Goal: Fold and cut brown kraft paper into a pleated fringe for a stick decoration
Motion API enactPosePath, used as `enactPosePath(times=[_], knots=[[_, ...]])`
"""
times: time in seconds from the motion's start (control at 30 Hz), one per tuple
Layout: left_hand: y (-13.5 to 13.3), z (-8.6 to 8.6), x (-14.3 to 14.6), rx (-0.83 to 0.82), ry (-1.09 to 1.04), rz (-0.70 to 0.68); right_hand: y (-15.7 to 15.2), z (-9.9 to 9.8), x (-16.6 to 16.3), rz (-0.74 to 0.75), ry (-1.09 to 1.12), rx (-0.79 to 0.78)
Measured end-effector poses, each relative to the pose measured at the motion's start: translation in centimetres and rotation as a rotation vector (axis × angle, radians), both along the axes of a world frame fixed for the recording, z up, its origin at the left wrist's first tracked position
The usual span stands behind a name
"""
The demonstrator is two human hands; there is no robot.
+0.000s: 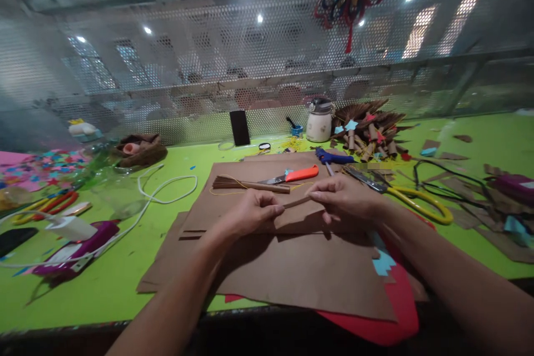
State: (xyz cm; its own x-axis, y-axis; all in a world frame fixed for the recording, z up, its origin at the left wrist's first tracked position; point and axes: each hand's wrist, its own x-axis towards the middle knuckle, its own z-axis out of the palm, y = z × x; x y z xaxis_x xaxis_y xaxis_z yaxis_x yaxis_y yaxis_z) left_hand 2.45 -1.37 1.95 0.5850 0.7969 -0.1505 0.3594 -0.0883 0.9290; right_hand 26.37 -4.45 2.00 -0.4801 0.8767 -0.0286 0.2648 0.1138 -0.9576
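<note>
The left hand and the right hand hold a narrow brown paper strip between them, above a layered set of brown paper sheets. The left fingers are pinched on the strip's near-left end, thumb against forefinger; the right fingers are clamped on its other end, the remaining ones curled loosely below. The strip slopes up slightly toward the right

Just beyond the hands, a fringed brown paper roll lies on the sheets with yellow thread around it, and an orange-handled cutter lies close behind it. A blue-handled tool is behind the right hand, and yellow-handled scissors lie just beside that hand's wrist. Red paper shows beneath the sheets at the front edge of the lime-green worktop

Farther back stand a dark phone and a white lidded bottle, with a heap of fringed brown paper bundles, dotted with stars, beside the bottle. At left, a white charger sits on a purple power strip
</note>
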Motion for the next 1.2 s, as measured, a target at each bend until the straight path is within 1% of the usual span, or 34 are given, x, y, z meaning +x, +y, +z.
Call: enactPosePath(times=[0.1, 0.17, 0.23, 0.3, 0.37, 0.43, 0.5, 0.6, 0.67, 0.8, 0.87, 0.93, 1.03, 1.13, 1.2], knots=[[0.0, 0.4, -0.4, 0.021, -0.070, 0.001, 0.3, 0.0, 0.5, 0.002, 0.266, -0.036], [-0.2, 0.6, -0.5, -0.028, -0.118, -0.026, 0.3, 0.1, 0.6, -0.008, 0.393, 0.005], [-0.6, 0.5, -0.5, -0.145, -0.181, -0.095, 0.0, 0.2, 0.6, 0.030, 0.376, 0.066], [-1.0, 0.3, -0.3, -0.245, -0.247, -0.187, -0.5, 0.3, 0.4, 0.070, 0.272, 0.126], [-1.4, -0.1, -0.1, -0.280, -0.292, -0.250, -0.9, 0.4, 0.0, 0.085, 0.182, 0.183], [-1.6, -0.4, 0.1, -0.305, -0.320, -0.270, -1.2, 0.5, -0.3, 0.074, 0.145, 0.233], [-1.7, -0.5, 0.2, -0.347, -0.339, -0.268, -1.3, 0.6, -0.7, 0.067, 0.155, 0.233], [-1.7, -0.4, 0.5, -0.379, -0.363, -0.270, -1.1, 0.4, -1.0, 0.040, 0.209, 0.173], [-1.8, -0.2, 0.6, -0.361, -0.380, -0.246, -0.9, 0.0, -1.0, 0.023, 0.239, 0.152], [-1.9, 0.1, 0.9, -0.288, -0.382, -0.146, -0.5, -1.0, -0.7, 0.002, 0.303, 0.109], [-1.9, 0.2, 1.0, -0.256, -0.372, -0.130, -0.4, -1.2, -0.6, -0.008, 0.346, 0.072], [-2.0, 0.2, 1.0, -0.227, -0.372, -0.121, -0.4, -1.2, -0.6, -0.008, 0.392, 0.040], [-2.0, 0.1, 1.0, -0.242, -0.405, -0.070, -0.4, -0.7, -0.7, -0.033, 0.464, 0.012], [-1.9, 0.0, 0.9, -0.269, -0.421, -0.035, -0.3, -0.2, -0.7, -0.123, 0.517, 0.022], [-1.7, -0.1, 0.7, -0.282, -0.414, -0.071, -0.3, 0.0, -0.6, -0.192, 0.559, 0.029]])
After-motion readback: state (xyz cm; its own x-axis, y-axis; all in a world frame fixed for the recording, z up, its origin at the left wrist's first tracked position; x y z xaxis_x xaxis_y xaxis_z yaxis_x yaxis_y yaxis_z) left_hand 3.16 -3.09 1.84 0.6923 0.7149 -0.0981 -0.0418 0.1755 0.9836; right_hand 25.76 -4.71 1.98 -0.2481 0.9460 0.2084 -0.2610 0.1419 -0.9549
